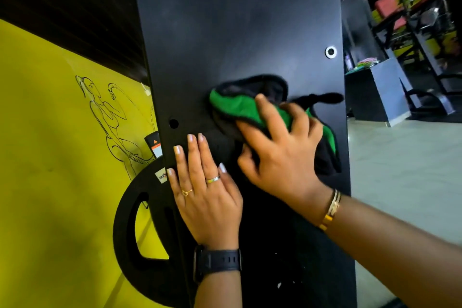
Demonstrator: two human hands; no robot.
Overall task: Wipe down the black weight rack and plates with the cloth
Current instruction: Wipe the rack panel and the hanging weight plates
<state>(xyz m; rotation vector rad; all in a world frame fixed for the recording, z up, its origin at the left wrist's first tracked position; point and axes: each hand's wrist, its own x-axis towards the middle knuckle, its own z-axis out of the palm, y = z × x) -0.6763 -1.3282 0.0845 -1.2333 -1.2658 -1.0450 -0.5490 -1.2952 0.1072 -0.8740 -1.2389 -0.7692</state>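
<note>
From the head camera, a tall, flat, matte black metal panel of the weight rack (pixel 237 20) stands upright and fills the middle of the view. The right hand (pixel 277 157), with a gold bangle (pixel 330 210) at its wrist, presses a bunched green-and-black microfibre cloth (pixel 237 105) against the panel's face. Its fingers are curled over the cloth and the thumb is tucked beneath. The left hand (pixel 207 197), which wears a black wristwatch (pixel 220 260), lies flat on the panel near its left edge, fingers straight and holding nothing. A round black weight plate with cut-out grips (pixel 140 227) sits behind that edge, in front of a yellow wall with a line drawing (pixel 50 132).
</note>
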